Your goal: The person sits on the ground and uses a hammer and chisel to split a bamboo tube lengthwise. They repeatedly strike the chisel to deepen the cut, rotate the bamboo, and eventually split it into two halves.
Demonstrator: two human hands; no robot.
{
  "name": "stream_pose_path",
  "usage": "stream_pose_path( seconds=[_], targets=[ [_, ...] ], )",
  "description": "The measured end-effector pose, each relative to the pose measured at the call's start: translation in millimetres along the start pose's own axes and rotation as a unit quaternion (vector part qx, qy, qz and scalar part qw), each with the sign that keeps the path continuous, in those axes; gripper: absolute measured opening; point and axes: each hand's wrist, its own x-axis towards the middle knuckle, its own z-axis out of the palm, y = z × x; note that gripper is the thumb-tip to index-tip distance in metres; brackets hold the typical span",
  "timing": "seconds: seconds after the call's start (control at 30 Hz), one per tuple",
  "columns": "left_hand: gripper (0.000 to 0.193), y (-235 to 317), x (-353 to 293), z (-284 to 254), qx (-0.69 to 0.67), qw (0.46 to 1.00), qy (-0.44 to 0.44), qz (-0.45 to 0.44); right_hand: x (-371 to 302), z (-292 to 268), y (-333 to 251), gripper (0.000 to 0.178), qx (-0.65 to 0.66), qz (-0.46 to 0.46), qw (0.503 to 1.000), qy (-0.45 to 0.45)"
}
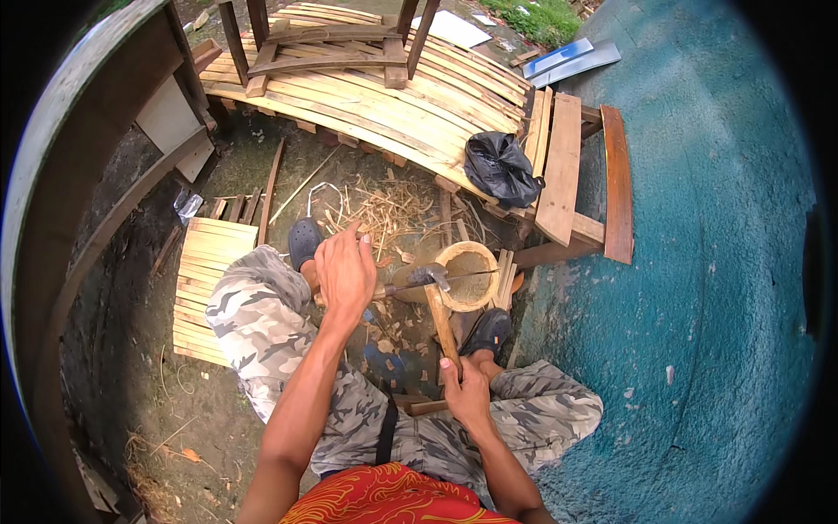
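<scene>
My left hand (pixel 345 272) is closed round the wooden handle of a knife (pixel 476 273). The thin dark blade points right, across the open top of a thick, pale round bamboo section (pixel 493 293) standing between my feet. My right hand (pixel 468 393) grips the lower end of a hammer's wooden handle (pixel 443 323). The dark hammer head (pixel 428 276) is over the blade, near the bamboo's left rim; I cannot tell whether it touches. Part of the knife handle is hidden under my left fingers.
Ahead stands a slatted bamboo bench (pixel 375 113) bearing a black plastic bag (pixel 502 170) and a wooden frame (pixel 327 65). Shavings (pixel 388 210) litter the ground. A slatted panel (pixel 205 288) lies left; a blue wall (pixel 698 288) rises right, beside wooden boards (pixel 559 170).
</scene>
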Motion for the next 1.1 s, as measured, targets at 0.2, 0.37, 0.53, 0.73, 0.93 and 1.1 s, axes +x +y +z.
stream_pose_path(
  seconds=[0.2,0.37,0.53,0.73,0.93,1.1],
  targets=[
    [0.033,0,3,0,-0.019,0.999,-0.021,-0.031,-9,-22,-28,0.035,0.368,-0.197,0.898,0.141],
    [0.03,4,4,0,-0.009,1.0,-0.004,-0.027,-6,20,-2,0.037,0.133,-0.177,0.964,0.147],
    [0.031,4,3,-1,-0.002,0.999,-0.043,-0.028,-10,17,4,0.029,-0.009,0.01,1.0,-0.01],
    [0.031,3,3,0,0.005,0.998,-0.033,-0.045,-19,-13,-32,0.012,0.239,-0.147,0.956,0.081],
    [0.031,4,2,1,-0.003,0.998,-0.045,-0.047,-15,33,10,0.013,0.11,-0.133,0.981,0.093],
    [0.031,5,1,-2,0.015,0.998,-0.047,-0.033,-20,36,33,0.029,0.051,0.063,0.996,-0.025]
  ],
)
